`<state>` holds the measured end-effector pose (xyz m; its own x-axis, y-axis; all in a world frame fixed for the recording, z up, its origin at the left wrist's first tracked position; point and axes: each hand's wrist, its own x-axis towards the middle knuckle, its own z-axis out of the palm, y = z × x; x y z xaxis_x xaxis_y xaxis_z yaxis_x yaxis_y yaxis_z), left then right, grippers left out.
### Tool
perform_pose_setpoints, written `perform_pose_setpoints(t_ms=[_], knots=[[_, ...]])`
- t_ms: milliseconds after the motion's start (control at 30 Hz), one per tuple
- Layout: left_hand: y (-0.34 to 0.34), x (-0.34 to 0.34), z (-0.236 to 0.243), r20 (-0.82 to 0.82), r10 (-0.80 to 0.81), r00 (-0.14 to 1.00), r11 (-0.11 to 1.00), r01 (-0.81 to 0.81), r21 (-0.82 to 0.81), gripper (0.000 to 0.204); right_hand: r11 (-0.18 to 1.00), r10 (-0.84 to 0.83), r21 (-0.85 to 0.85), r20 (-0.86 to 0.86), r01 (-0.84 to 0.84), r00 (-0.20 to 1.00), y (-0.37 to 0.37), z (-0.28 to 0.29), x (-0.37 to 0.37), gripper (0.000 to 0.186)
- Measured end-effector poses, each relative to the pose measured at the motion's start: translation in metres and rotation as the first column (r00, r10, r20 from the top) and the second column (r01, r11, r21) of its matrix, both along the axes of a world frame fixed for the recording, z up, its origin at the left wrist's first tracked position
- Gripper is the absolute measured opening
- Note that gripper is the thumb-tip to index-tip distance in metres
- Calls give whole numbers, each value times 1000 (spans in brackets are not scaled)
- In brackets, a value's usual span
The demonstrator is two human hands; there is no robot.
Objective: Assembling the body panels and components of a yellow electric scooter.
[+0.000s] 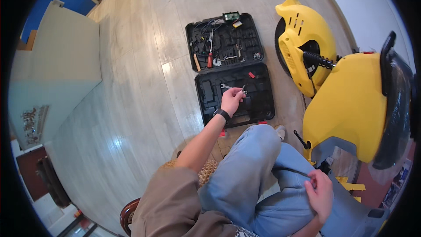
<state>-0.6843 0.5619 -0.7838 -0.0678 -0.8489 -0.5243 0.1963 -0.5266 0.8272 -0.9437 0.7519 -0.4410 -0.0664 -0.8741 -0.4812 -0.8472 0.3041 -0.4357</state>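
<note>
My left hand (232, 100), with a dark watch on its wrist, reaches over the near half of an open black tool case (207, 115) on the floor. Its fingertips are pinched on a small slim metal piece (243, 87), too small to name. A silver wrench (224, 86) shows on both sides of these fingers; whether they grip it too is hidden. My right hand (320, 196) rests on my right thigh, fingers loosely apart. A thin dark line (293, 172) crosses the jeans toward its fingertips; I cannot make out what it is.
The case's far half holds a red-handled screwdriver (210, 59), cables and a green circuit board (231, 16). A red piece (251, 75) lies in the near half. To the right stands a yellow vehicle (346, 101) with a wheel under a yellow fender (313, 26). A pale partition (66, 57) stands left.
</note>
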Motion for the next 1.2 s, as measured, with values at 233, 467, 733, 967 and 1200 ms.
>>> perform_pose_setpoints(t_ms=[233,467,733,967,1200], knots=[[-12,23,-99,169,93,981,982,-118,146,17,987,-103,120,-7,103,995,-13,-5,-14,23],[43,7,-117,190,-14,982,963,-38,267,11,999,9,31,81,-12,997,-40,6,23,19],[95,29,-94,102,-142,985,948,106,301,11,940,315,-170,107,-295,943,-44,14,88,10],[101,69,-80,165,-118,979,966,74,248,10,746,608,-272,-95,-608,789,-72,50,141,16],[49,79,-50,238,-143,960,976,97,197,9,598,759,-248,-128,-762,638,-93,26,151,18]])
